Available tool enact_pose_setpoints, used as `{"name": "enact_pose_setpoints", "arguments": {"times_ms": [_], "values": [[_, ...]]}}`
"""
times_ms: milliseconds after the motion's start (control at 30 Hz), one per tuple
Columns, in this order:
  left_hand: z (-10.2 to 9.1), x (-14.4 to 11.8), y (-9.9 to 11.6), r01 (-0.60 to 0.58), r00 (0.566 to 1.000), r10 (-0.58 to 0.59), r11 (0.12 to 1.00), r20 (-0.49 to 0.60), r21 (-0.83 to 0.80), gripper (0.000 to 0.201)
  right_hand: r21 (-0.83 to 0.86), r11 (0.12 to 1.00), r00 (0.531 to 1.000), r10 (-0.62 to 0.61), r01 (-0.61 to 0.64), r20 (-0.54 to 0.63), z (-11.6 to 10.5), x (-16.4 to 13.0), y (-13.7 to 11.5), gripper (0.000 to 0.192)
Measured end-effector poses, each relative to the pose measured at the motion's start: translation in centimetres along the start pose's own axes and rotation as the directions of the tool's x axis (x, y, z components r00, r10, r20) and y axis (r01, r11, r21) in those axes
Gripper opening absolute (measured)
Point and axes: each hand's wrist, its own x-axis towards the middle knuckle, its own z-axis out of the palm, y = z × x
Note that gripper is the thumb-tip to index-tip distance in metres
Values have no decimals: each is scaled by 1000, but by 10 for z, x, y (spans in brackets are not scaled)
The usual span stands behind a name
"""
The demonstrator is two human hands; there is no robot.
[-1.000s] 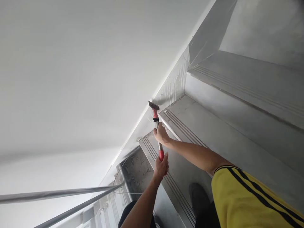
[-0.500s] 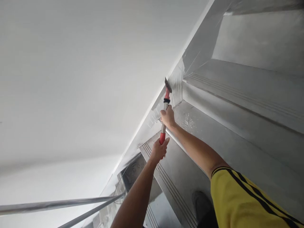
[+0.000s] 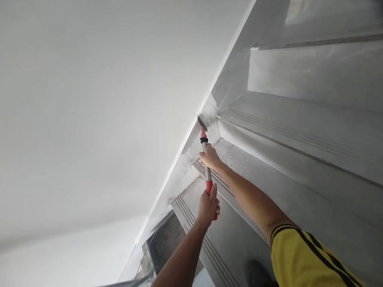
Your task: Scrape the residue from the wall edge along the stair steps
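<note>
A long-handled scraper (image 3: 208,174) with a dark flat blade, a red head and a red grip is held in both hands. My left hand (image 3: 208,205) is wrapped round the red grip at its lower end. Farther up, my right hand (image 3: 210,156) closes round the metal shaft just below the black collar. The blade lies against the grey skirting (image 3: 213,115), near its upper edge by the white wall (image 3: 104,99). Pale smears mark the skirting around the blade.
Grey stair treads (image 3: 287,119) with grooved edges rise to the right. Pale flakes (image 3: 235,162) are scattered on the tread beside my right forearm. My shoe (image 3: 257,273) stands on a lower tread. A metal rail (image 3: 131,282) shows at the bottom edge.
The view has shifted, so the stairs and scraper sit lower and farther left in it. The scraper's lower end has swung right relative to its blade. Both hands keep their hold.
</note>
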Motion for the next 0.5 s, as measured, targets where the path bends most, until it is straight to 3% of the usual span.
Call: {"name": "enact_pose_setpoints", "arguments": {"times_ms": [133,233,300,367,433,500], "values": [[15,-2,27,-2,1000,2,1000,20,26,59,29,1000,999,-5,4,32,-31,7,-16,29],[14,2,58,-88,993,83,994,79,62,59,49,999,998,-13,16,-55,-53,23,-31,32],[10,4,67,-132,987,125,990,104,56,58,46,999,995,-20,25,-100,-58,27,-36,32],[5,3,52,-155,982,150,987,114,32,57,4,999,993,-42,42,-108,-46,19,-31,30],[0,1,18,-156,980,158,988,123,-19,57,-89,995,994,-64,55,-93,-20,1,-18,27],[-6,0,-16,-112,992,115,991,42,-77,60,-215,975,997,-66,55,-47,8,-15,-8,29]]}}
